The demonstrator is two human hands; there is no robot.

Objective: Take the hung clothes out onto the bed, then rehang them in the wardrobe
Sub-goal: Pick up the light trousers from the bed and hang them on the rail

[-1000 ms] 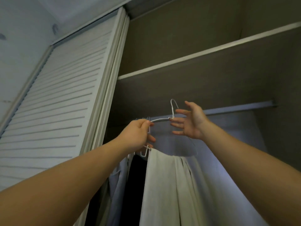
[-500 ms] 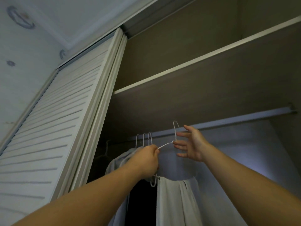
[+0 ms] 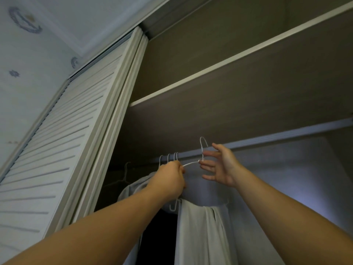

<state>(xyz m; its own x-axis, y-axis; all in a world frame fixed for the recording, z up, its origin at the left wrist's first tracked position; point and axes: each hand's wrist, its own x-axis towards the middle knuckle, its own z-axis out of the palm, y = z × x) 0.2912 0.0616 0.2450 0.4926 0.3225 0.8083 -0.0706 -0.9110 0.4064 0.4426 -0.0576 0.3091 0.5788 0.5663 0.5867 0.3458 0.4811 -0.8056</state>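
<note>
Head view: both bare arms are seen raised into an open wardrobe. A white wire hanger (image 3: 191,164) is gripped by the left hand (image 3: 170,180), whose fingers (image 3: 180,170) are curled tightly round the wire of its left shoulder. The right hand (image 3: 223,167) is held open just beside the hanger's neck, its fingers (image 3: 210,154) straight and spread; whether they touch the wire cannot be told. The hanger's hook is seen standing up across the line of the grey rail (image 3: 277,135), and whether it is caught over the rail cannot be told. A pale garment (image 3: 202,236) is draped over the hanger's lower bar and hangs straight down between the two forearms. To the left, several more wire hooks (image 3: 168,157) are set on the rail, close together, with a grey garment (image 3: 133,186) and a dark garment (image 3: 158,236) hung beneath them. A shelf (image 3: 229,61) is fixed above the rail, and a white louvred door (image 3: 66,140) is seen at the left.
</note>
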